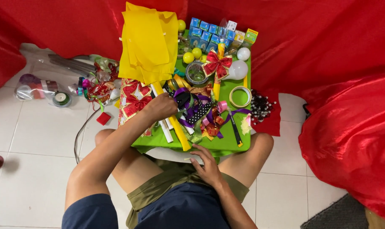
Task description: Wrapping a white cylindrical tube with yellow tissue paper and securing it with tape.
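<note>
Where red cloth (pixel 328 63) hangs, cluttered green table (pixel 226 146).

a small green table (pixel 226 143) carries yellow sheets (pixel 148 42), ribbons (pixel 192 108), a tape roll (pixel 240 96) and small boxes (pixel 205 34).

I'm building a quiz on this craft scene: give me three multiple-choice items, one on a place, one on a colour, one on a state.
1. Where does the roll of clear tape lie?
A. on the small green table
B. on the white tiled floor
C. on the person's lap

2. What colour is the folded sheet of fabric at the table's far end?
A. blue
B. yellow
C. white

3. What is the left hand doing?
A. resting on the floor
B. holding a lamp bulb
C. reaching into the pile of ribbons

Answers: 1 A, the tape sits on the green top; 2 B, it is plainly yellow; 3 C, its fingers are among the ribbons, while the right hand rests at the table's near edge.
</note>
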